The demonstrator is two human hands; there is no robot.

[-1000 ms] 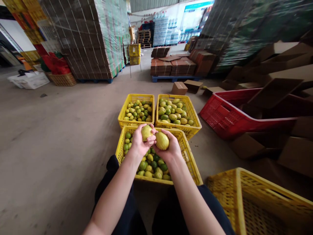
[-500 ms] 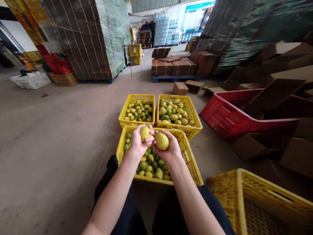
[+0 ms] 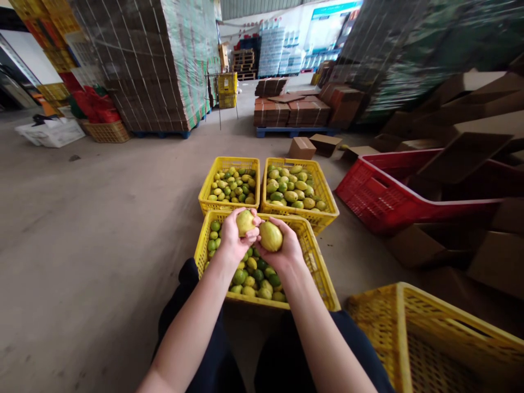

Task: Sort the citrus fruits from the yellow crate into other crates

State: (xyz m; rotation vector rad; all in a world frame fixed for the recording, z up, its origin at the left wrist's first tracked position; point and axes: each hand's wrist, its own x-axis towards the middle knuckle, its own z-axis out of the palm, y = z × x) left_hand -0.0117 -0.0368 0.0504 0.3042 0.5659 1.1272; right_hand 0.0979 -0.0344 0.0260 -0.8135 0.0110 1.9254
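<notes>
My left hand [image 3: 232,236] is closed round a yellow-green lemon [image 3: 245,222]. Close beside it, my right hand [image 3: 289,248] grips a second, larger-looking lemon [image 3: 271,236], its fingers wrapped under the fruit. Both hands hover over the near yellow crate [image 3: 317,273], which holds many green and yellow lemons [image 3: 248,281]; my hands and forearms hide part of them. Behind it stand two more yellow crates: the left one [image 3: 201,197] holds smaller yellow and green fruit, the right one [image 3: 329,210] bigger pale-green fruit.
Another yellow crate [image 3: 403,327] sits at lower right by my leg. Right of the fruit crates is a red crate [image 3: 360,194] with cardboard in it, among loose open boxes [image 3: 434,240]. Farther back, flattened cartons [image 3: 307,113] lie on a blue pallet [image 3: 295,132].
My left hand and its lemon have shifted very slightly to the right. My right hand still grips its lemon, almost unmoved.
</notes>
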